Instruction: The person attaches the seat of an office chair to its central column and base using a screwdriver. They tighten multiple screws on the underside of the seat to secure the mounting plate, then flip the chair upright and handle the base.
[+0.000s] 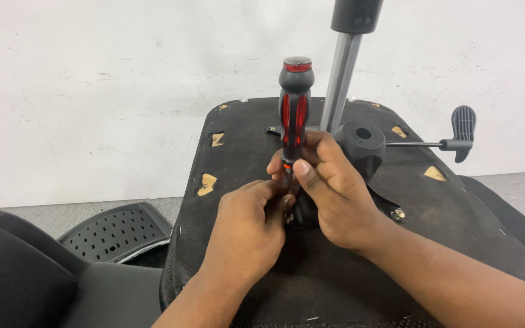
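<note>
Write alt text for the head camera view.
Right hand holds an upright red-and-black screwdriver over a bolt on an upturned office chair seat, while the left hand steadies its shaft. A grey gas-lift column and black lever rise behind.

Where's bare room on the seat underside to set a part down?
Free: the black fabric near the seat's front edge, between the two forearms, and the right flank below the lever. Crowded: the middle, where left hand and right hand meet at the screwdriver, mechanism plate and gas cylinder.
</note>
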